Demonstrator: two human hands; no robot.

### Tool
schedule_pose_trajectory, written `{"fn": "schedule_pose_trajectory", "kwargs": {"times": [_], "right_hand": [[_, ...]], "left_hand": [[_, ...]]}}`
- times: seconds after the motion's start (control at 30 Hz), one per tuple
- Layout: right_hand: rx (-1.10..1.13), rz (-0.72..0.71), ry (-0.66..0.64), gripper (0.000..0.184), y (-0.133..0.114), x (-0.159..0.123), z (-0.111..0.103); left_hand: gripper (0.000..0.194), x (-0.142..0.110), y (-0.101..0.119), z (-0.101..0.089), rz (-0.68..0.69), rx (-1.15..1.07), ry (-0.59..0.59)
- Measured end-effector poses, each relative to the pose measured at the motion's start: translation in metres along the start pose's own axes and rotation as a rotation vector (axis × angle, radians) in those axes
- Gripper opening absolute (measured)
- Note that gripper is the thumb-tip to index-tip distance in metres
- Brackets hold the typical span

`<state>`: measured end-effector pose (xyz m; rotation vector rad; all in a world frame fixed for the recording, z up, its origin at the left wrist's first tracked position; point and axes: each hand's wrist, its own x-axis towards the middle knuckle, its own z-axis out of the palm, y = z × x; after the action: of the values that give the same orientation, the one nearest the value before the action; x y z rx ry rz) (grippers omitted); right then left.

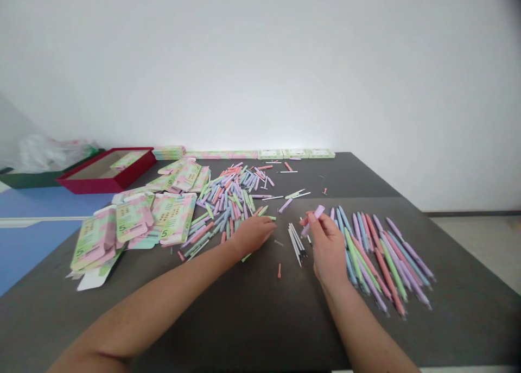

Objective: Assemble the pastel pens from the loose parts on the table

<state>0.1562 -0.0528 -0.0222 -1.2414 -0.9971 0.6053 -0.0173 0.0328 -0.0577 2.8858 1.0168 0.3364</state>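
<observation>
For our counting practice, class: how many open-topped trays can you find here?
2. The red tray is towards the far left, with a printed carton inside; the green tray is left of it, holding clear plastic, which might hide another.

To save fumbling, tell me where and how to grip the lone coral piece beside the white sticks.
The coral piece is probably best pinched from above, across its slim middle: it lies flat, pointing away from you, with nothing touching its sides.
</observation>
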Motion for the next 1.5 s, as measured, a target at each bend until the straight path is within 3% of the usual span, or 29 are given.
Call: {"fn": "schedule_pose_trajectory", "kwargs": {"times": [0.17, 0.4, 0.5, 0.87, 1.13, 1.33, 1.43, 1.5], "right_hand": [[0.0, -0.009, 0.038, 0.028, -0.002, 0.0, 0.001], [-0.046, -0.003, 0.017, 0.029, 0.005, 0.003, 0.0], [-0.052, -0.006, 0.033, 0.03, 0.008, 0.006, -0.001], [-0.055, -0.001, 0.036, 0.03, 0.007, 0.007, -0.001], [-0.044, -0.004, 0.06, 0.03, 0.006, 0.009, -0.003], [-0.047, -0.017, 0.074, 0.03, 0.003, 0.012, -0.006], [-0.039, -0.015, 0.083, 0.031, 0.0, 0.012, -0.007], [-0.032, -0.012, 0.084, 0.03, -0.001, 0.011, -0.006]], "left_hand": [[0.027, 0.012, -0.027, -0.019, -0.232, 0.03, 0.136], [0.022, 0.071, -0.035, 0.002, -0.204, 0.061, -0.012], [0.02, 0.084, -0.034, 0.009, -0.17, 0.069, -0.073], [0.022, 0.086, -0.043, 0.018, -0.128, 0.072, -0.13], [0.023, 0.09, -0.047, 0.011, -0.109, -0.004, -0.067], [0.034, 0.087, -0.026, -0.003, -0.105, -0.131, -0.093], [0.022, 0.069, 0.002, -0.005, -0.01, -0.19, -0.161], [0.017, 0.052, 0.024, -0.004, 0.148, -0.131, -0.206]]}}
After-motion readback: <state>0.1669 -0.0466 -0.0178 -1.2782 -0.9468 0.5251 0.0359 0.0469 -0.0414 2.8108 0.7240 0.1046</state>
